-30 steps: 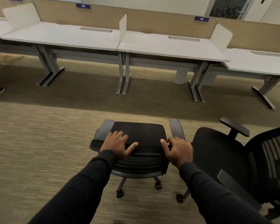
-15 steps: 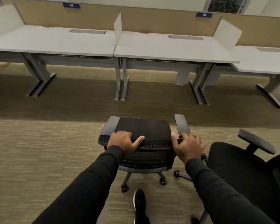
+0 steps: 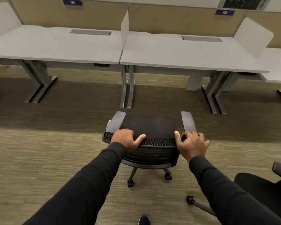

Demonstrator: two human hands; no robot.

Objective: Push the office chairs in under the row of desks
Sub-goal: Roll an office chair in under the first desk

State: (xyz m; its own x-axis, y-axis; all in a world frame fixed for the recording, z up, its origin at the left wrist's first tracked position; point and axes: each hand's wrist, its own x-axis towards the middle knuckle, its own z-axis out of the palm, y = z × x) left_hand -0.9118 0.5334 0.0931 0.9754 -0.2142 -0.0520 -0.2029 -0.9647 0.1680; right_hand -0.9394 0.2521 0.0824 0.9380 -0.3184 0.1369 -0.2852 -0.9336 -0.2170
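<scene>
A black mesh-backed office chair (image 3: pixel 148 127) with grey armrests stands on the carpet in front of me, its seat facing the row of white desks (image 3: pixel 177 52). My left hand (image 3: pixel 127 140) grips the left end of the backrest's top edge. My right hand (image 3: pixel 192 146) grips the right end, beside the right armrest. The chair's front sits a short way before the paired grey desk legs (image 3: pixel 127 88) where two desks meet. A second black chair (image 3: pixel 266 190) stands at the lower right, partly cut off.
Grey T-shaped desk legs (image 3: pixel 40 88) stand on the left and grey legs (image 3: pixel 215 96) on the right. White divider panels (image 3: pixel 125 30) separate the desktops, with a tan partition behind. The second chair's caster arm (image 3: pixel 191 200) reaches toward my right. My shoe tip (image 3: pixel 143 220) shows at the bottom.
The chair has rolled forward toward the desks with both hands on its backrest, and I have stepped after it. The second chair has slipped toward the right edge of view.
</scene>
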